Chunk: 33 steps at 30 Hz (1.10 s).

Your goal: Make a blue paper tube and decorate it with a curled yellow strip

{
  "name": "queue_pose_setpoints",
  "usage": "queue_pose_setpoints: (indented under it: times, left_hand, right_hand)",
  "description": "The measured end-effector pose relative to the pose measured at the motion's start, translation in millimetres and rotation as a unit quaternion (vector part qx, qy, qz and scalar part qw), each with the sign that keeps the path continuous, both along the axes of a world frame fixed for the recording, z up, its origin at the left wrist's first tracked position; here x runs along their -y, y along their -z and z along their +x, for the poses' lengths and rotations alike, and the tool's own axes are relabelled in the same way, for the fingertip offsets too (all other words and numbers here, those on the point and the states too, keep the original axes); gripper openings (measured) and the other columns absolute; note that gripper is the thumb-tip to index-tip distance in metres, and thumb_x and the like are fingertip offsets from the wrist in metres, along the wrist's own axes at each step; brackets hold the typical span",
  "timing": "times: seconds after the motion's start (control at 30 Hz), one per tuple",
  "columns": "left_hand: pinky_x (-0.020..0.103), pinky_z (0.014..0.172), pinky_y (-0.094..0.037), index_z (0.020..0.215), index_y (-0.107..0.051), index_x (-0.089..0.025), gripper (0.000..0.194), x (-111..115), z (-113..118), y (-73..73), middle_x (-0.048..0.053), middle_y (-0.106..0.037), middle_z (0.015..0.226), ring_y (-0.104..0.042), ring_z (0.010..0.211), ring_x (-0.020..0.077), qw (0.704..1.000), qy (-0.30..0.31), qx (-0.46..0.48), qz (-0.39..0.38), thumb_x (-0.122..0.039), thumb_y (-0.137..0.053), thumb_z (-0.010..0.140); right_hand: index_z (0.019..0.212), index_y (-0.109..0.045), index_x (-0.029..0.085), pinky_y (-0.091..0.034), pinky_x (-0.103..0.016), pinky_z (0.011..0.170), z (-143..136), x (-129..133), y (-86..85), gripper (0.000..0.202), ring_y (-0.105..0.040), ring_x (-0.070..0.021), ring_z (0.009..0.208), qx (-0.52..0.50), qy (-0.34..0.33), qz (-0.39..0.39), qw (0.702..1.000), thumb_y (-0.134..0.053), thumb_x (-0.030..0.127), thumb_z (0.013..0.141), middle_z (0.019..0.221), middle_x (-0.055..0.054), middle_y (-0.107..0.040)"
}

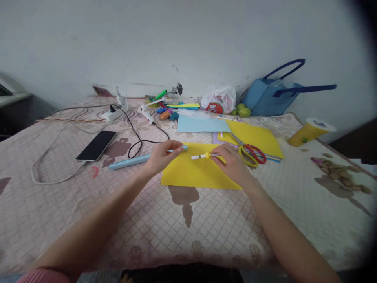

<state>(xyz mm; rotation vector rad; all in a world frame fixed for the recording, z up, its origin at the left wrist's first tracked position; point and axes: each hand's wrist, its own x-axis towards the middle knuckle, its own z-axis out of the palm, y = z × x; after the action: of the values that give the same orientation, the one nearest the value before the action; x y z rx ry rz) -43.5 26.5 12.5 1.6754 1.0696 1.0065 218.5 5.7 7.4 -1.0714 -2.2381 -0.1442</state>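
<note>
head-worn | facing forward and down | table [218,224] close below, wall [188,43] beyond

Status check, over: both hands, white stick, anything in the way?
Left grip on blue piece. Right grip holding white stick over yellow sheet. Scissors beside right grip, might crowd it.

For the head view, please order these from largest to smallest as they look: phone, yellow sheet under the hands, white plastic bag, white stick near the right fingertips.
1. Yellow sheet
2. Phone and white plastic bag: unranked, close in size, with the phone nearer the camera
3. White stick
</note>
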Motion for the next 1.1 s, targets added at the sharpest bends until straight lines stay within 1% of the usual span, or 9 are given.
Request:
queue_pose_setpoints:
  times: [0.13, 0.3, 0.4, 0.47, 0.57, 0.63, 0.8, 0.97, 1.1]
  left_hand:
    - [0.028, 0.081, -0.045, 0.096, -0.063, -0.017, 0.028, 13, 13, -4.5, 0.007, -0.065, 0.103, -0.059, 0.097, 0.0175, 0.998, 0.018, -0.033, 0.051, -0.039, -0.054, 0.082]
    - [0.03, 0.081, -0.043, 0.097, -0.063, -0.021, 0.031, 22, 18, -5.7, 0.005, -0.066, 0.102, -0.059, 0.096, 0.0191, 0.993, 0.031, -0.083, 0.079, -0.043, -0.062, 0.076]
    - [0.029, 0.078, -0.042, 0.098, -0.063, -0.021, 0.035, 22, 18, -4.6, 0.005, -0.066, 0.102, -0.059, 0.095, 0.0196, 0.993, 0.028, -0.095, 0.071, -0.043, -0.068, 0.07]
    - [0.029, 0.076, -0.043, 0.1, -0.062, -0.02, 0.039, 20, 18, -4.0, 0.006, -0.065, 0.105, -0.059, 0.096, 0.0201, 0.995, 0.032, -0.077, 0.047, -0.042, -0.07, 0.068]
    - [0.029, 0.078, -0.043, 0.103, -0.061, -0.019, 0.04, 18, 19, -5.5, 0.008, -0.062, 0.112, -0.057, 0.102, 0.021, 0.998, 0.06, -0.03, 0.009, -0.042, -0.068, 0.071]
    - [0.03, 0.081, -0.043, 0.104, -0.061, -0.019, 0.039, 19, 20, -8.4, 0.009, -0.062, 0.113, -0.057, 0.103, 0.0211, 0.997, 0.07, -0.017, 0.009, -0.043, -0.065, 0.073]
    - [0.031, 0.083, -0.041, 0.101, -0.062, -0.02, 0.036, 26, 27, -13.2, 0.006, -0.065, 0.105, -0.06, 0.097, 0.0201, 0.995, 0.079, -0.062, 0.025, -0.041, -0.065, 0.073]
    - [0.028, 0.079, -0.043, 0.096, -0.065, -0.019, 0.027, 26, 32, -7.2, 0.004, -0.066, 0.095, -0.06, 0.087, 0.0169, 0.995, 0.07, -0.064, 0.029, -0.035, -0.064, 0.074]
    - [0.026, 0.073, -0.044, 0.09, -0.066, -0.018, 0.021, 23, 29, -3.6, 0.003, -0.065, 0.083, -0.058, 0.076, 0.0142, 0.994, 0.071, -0.072, 0.039, -0.03, -0.063, 0.073]
  right_hand:
    - [0.096, -0.051, 0.023, -0.042, -0.037, 0.078, -17, 10, -3.7, 0.01, -0.053, -0.021, 0.088, 0.007, -0.046, -0.001, 0.999, -0.046, 0.019, 0.088, 0.09, -0.005, -0.06]
    - [0.099, -0.052, 0.024, -0.042, -0.04, 0.081, -24, 14, -5.3, 0.013, -0.054, -0.0218, 0.089, -0.001, -0.05, 0.012, 0.999, -0.044, 0.021, 0.089, 0.091, -0.006, -0.061]
    - [0.098, -0.052, 0.024, -0.042, -0.04, 0.081, -21, 13, -5.0, 0.012, -0.054, -0.0217, 0.088, -0.008, -0.042, 0.024, 0.999, -0.045, 0.021, 0.089, 0.09, -0.006, -0.061]
    - [0.098, -0.053, 0.025, -0.042, -0.04, 0.082, -18, 12, -5.1, 0.013, -0.054, -0.0218, 0.089, -0.02, -0.035, 0.036, 0.999, -0.045, 0.021, 0.089, 0.09, -0.006, -0.061]
    - [0.099, -0.055, 0.026, -0.042, -0.042, 0.082, -17, 12, -6.5, 0.014, -0.054, -0.0225, 0.09, -0.033, -0.027, 0.05, 0.998, -0.046, 0.022, 0.088, 0.092, -0.006, -0.061]
    - [0.098, -0.056, 0.026, -0.042, -0.041, 0.082, -19, 14, -7.8, 0.015, -0.054, -0.0224, 0.09, -0.03, -0.029, 0.053, 0.998, -0.047, 0.022, 0.088, 0.092, -0.006, -0.062]
    - [0.096, -0.057, 0.025, -0.042, -0.039, 0.081, -29, 18, -8.5, 0.015, -0.055, -0.0204, 0.087, -0.01, -0.06, 0.063, 0.996, -0.047, 0.017, 0.087, 0.091, -0.005, -0.063]
    - [0.097, -0.059, 0.026, -0.042, -0.041, 0.082, -32, 18, -5.9, 0.018, -0.055, -0.021, 0.089, 0.002, -0.066, 0.064, 0.996, -0.046, 0.017, 0.087, 0.091, -0.005, -0.063]
    - [0.096, -0.06, 0.026, -0.041, -0.041, 0.083, -26, 17, -8.1, 0.018, -0.055, -0.0211, 0.09, -0.002, -0.054, 0.06, 0.997, -0.046, 0.018, 0.088, 0.091, -0.005, -0.063]
